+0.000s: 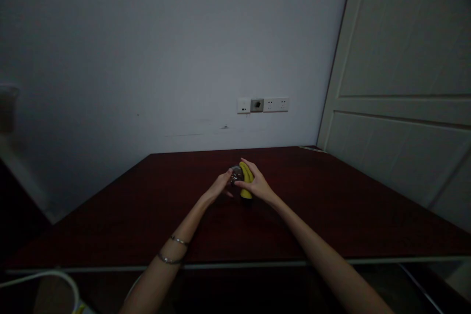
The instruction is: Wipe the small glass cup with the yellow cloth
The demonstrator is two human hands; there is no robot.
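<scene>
- My right hand (260,188) is wrapped over the yellow banana-shaped bunch (246,173), its thumb laid across the near side.
- My left hand (218,185) touches the shiny round thing (237,173) from the left; I cannot tell whether it grips firmly.
- Both things sit side by side between my hands, mid-way across the red-brown worktop (147,216), well in from its edges.
- If I squeezed unevenly, I judge the round thing could slip or roll, since its surface looks smooth.
- Pressing the bunch hard against it could tip one or the other.
- In this dim light, with my fingers covering parts, I could misplace my hold.
- The round thing may be a clear container; I cannot make out any contents.
</scene>
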